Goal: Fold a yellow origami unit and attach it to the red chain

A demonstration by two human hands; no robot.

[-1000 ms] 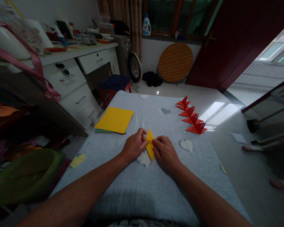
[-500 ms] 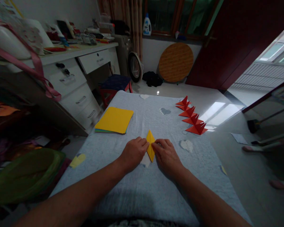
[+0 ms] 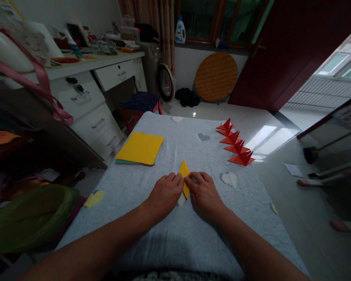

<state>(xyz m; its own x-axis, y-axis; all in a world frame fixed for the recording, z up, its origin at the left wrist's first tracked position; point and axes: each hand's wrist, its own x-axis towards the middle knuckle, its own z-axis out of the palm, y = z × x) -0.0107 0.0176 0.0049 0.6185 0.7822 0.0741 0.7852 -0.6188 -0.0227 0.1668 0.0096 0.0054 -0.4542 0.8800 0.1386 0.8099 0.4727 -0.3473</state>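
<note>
A yellow sheet of origami paper (image 3: 184, 168), folded into a narrow diamond, lies on the cloth-covered table (image 3: 152, 249) with its long points facing away from and toward me. My left hand (image 3: 167, 192) is closed at its left edge, fingertips pressed on the paper's middle. From the other side my right hand (image 3: 203, 191) pinches the right edge, thumb and fingers close to the left fingertips. The fingers cover the diamond's centre. Beyond my left hand rests a stack of square paper (image 3: 140, 148), yellow on top with blue and green sheets below.
Several red folded paper pieces (image 3: 241, 158) stand in a row along the table's right side. A stool (image 3: 142, 102) and a white desk (image 3: 90, 105) are at the left. A green-lined bin (image 3: 32, 218) sits low beside the table.
Both hands have drawn slightly closer together over the yellow diamond, covering more of its middle. The whole view has shifted a little.
</note>
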